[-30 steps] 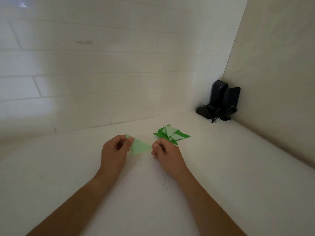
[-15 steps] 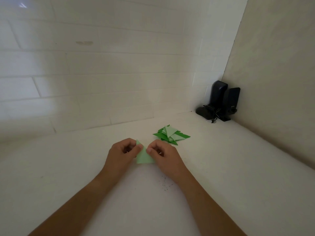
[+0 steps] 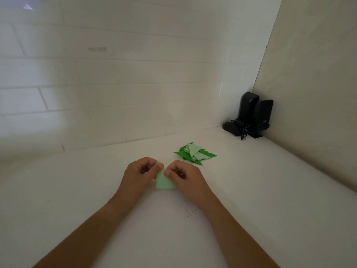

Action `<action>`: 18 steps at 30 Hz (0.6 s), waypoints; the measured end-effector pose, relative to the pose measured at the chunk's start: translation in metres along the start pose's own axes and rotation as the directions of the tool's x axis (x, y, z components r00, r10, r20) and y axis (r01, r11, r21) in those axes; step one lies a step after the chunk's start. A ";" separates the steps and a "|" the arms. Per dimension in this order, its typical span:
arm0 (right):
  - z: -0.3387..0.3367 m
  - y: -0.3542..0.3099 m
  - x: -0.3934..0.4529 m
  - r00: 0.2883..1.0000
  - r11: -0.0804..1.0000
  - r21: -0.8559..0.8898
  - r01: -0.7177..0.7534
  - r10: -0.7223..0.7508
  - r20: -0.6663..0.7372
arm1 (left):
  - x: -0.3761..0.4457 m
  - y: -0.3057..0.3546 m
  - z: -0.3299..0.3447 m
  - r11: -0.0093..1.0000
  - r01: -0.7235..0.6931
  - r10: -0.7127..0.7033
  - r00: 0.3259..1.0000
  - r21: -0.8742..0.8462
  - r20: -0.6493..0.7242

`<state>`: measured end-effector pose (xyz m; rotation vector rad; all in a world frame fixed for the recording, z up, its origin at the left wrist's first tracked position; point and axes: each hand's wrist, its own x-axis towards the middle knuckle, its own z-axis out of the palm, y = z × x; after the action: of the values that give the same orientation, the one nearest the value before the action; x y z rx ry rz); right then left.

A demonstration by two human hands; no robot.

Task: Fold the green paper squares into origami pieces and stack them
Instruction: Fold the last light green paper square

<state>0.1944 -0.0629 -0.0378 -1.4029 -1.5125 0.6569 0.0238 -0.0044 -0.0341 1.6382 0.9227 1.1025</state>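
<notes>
Nearest the camera, two bare forearms are reaching forward over the plain white desk point(image 3: 270, 190), where a faint scatter of dark specks point(image 3: 188, 209) is lying just right of centre. Beyond the wrists, the left hand point(image 3: 138, 176) and the right hand point(image 3: 185, 177) are meeting over a small pale green folded paper piece point(image 3: 164, 182), which is sitting low over the desk between them; whether it is touching the surface is hard to tell. Both hands are curling their fingers and pinching the paper at its upper tip, thumbs nearly touching, while the lower flat edge is hanging free toward the camera. The sheet is looking thin, very light and easily creased, so it is probably calling for a gentle fingertip pinch near the corners and along fold lines, with the desk serving as backing for pressing a crease sharp; a hard squeeze could be crumpling it, and a draught could be shifting it once let go. Further back and slightly right, a loose stack of dark and light green folded triangular paper pieces point(image 3: 194, 153) is resting on the desk, apart from the hands. In the far right corner, a pair of black desktop speakers point(image 3: 251, 115) with a tangled cord is standing against the white brick wall point(image 3: 116, 84).
</notes>
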 end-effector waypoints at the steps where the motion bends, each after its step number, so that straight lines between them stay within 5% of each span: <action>1: 0.000 0.000 0.000 1.000 1.000 -0.003 0.000 0.000 -0.013 | 0.000 0.000 0.001 1.000 0.003 -0.003 1.000 0.012 0.013; 7: -0.004 0.004 0.004 0.986 0.997 0.046 -0.066 0.072 -0.154 | 0.001 -0.003 0.003 0.989 0.033 -0.038 0.999 0.141 0.032; 18: -0.001 0.004 0.004 0.988 0.994 0.050 -0.099 0.104 -0.117 | 0.000 -0.004 0.000 0.989 -0.001 0.006 1.000 0.151 -0.031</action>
<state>0.1979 -0.0588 -0.0396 -1.4668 -1.3322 0.6527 0.0232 -0.0032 -0.0375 1.7498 1.0454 1.0855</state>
